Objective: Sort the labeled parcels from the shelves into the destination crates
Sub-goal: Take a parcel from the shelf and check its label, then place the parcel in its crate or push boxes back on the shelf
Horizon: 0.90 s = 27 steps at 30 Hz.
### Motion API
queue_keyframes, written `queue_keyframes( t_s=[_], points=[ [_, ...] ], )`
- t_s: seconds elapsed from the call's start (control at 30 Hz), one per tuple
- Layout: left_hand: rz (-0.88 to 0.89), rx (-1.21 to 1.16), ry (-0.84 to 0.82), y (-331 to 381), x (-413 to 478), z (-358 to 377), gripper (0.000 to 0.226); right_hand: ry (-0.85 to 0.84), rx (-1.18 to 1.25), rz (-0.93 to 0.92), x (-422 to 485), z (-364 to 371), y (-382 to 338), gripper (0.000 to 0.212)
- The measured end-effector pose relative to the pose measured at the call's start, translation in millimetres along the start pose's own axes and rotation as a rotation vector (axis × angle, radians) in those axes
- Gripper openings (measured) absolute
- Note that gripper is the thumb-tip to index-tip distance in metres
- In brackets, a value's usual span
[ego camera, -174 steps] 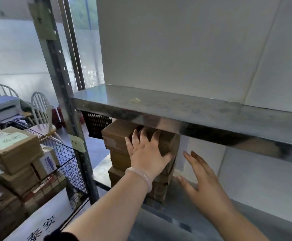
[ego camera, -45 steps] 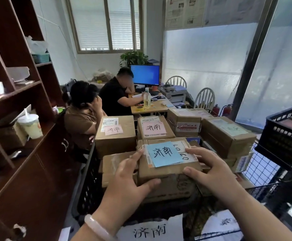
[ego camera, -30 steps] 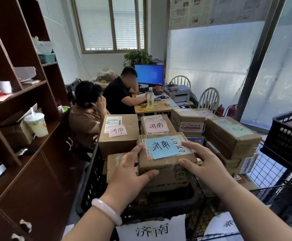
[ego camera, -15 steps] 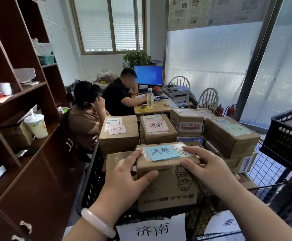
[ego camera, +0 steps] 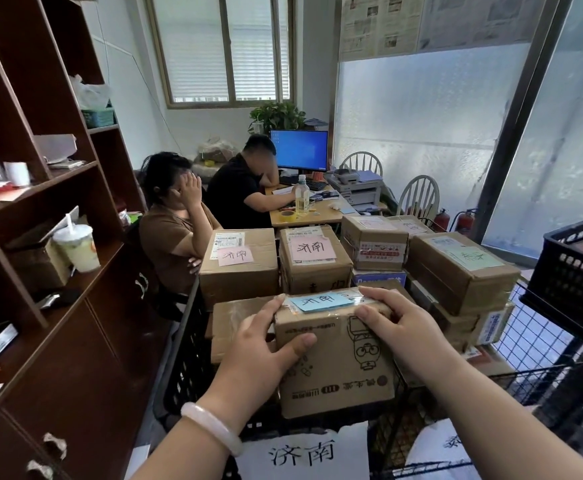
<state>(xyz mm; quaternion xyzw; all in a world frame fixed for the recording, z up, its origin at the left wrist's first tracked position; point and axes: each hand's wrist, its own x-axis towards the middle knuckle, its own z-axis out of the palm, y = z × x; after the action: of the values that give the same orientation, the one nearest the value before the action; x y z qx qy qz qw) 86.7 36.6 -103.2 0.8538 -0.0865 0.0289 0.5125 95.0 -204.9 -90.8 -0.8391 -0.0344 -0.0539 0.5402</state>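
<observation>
parcel (ego camera: 335, 355) labelled 济南 is being held upright over the matching black crate (ego camera: 186, 344), left grip (ego camera: 262, 348) and right grip (ego camera: 397, 327) both curling round its top edges, likely for a square drop.

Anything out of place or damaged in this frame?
Little. The parcel, held by the left hand and right hand, bears a blue label matching the sign below it. That sign's top edge is raggedly torn.
</observation>
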Motion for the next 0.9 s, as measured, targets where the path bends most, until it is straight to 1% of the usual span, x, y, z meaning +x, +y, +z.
queue_keyframes(
  t_s=[0.07, 0.13, 0.23, 0.4, 0.47, 0.5, 0.57, 0.63, 0.7, 0.77, 0.9],
  points=[
    [-0.014, 0.009, -0.018, -3, -1, 1, 0.091, -0.027, 0.012, 0.005, -2, -1, 1, 0.061],
    [-0.015, 0.009, -0.041, -6, 0, 2, 0.1, -0.06, 0.037, -0.003, -4, -2, 2, 0.068],
    [0.005, 0.008, -0.028, -7, -1, 2, 0.106, -0.053, -0.043, -0.044, -8, -3, 5, 0.078],
    [0.089, 0.209, 0.035, 6, -5, 0, 0.098, -0.009, -0.225, -0.116, -15, -8, 4, 0.092],
    [0.13, 0.377, 0.077, 15, -5, 2, 0.096, 0.024, -0.312, -0.147, -22, -14, 2, 0.093],
    [0.171, 0.474, 0.11, 20, -5, 4, 0.095, 0.042, -0.352, -0.166, -26, -18, 2, 0.093],
    [0.311, 0.633, 0.186, 34, -4, 14, 0.093, 0.096, -0.445, -0.205, -37, -28, 3, 0.089],
    [0.473, 0.691, 0.207, 52, -2, 33, 0.09, 0.173, -0.576, -0.219, -51, -42, 6, 0.086],
    [0.601, 0.704, 0.177, 71, -1, 59, 0.086, 0.241, -0.697, -0.202, -69, -59, 12, 0.086],
    [0.688, 0.694, 0.124, 89, -3, 92, 0.084, 0.286, -0.776, -0.146, -92, -82, 22, 0.088],
    [0.769, 0.642, -0.019, 122, -19, 166, 0.088, 0.383, -0.873, -0.01, -154, -137, 45, 0.088]
  ],
)
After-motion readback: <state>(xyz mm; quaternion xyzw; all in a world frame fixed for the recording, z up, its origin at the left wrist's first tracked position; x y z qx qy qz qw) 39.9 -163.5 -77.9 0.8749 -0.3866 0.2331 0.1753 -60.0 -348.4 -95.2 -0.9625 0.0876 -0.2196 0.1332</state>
